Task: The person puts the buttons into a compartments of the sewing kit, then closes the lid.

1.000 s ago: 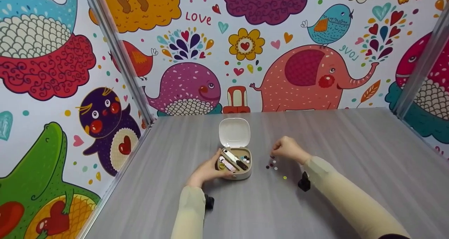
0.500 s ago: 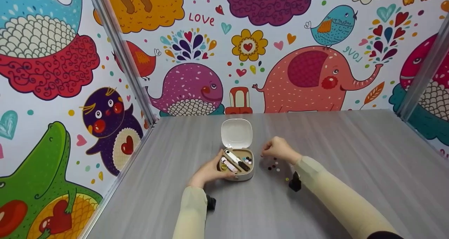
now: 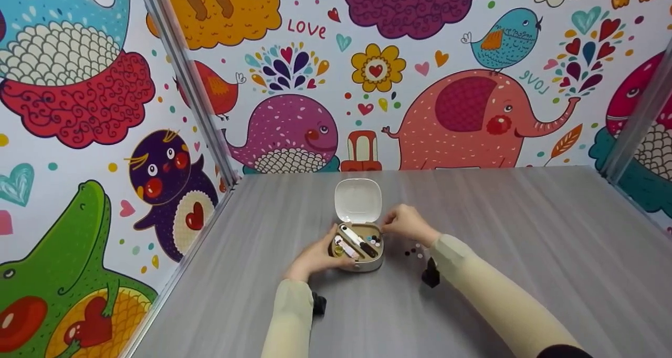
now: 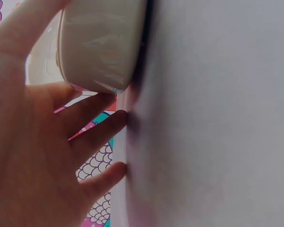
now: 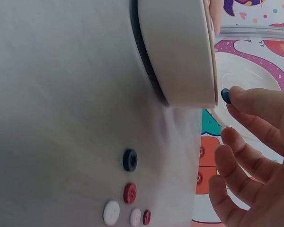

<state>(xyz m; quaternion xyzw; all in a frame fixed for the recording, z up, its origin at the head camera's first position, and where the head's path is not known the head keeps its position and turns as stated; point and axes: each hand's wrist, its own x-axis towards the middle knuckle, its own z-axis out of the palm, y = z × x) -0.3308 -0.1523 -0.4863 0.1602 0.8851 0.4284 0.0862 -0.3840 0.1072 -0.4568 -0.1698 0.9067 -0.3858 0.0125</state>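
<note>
While the right hand [image 3: 407,224] pinches a dark button [image 5: 226,96], left hand [image 3: 316,256] gripping the box [image 3: 370,265] — its left side partly hidden

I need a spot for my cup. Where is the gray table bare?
Bare: the table between left hand and left wall, and between right sleeve and back wall. A smaller patch: in front of the box, between that sleeve and the left sleeve. Crowded: around the box, with the right hand at its side, and just right, where loose buttons lie.
</note>
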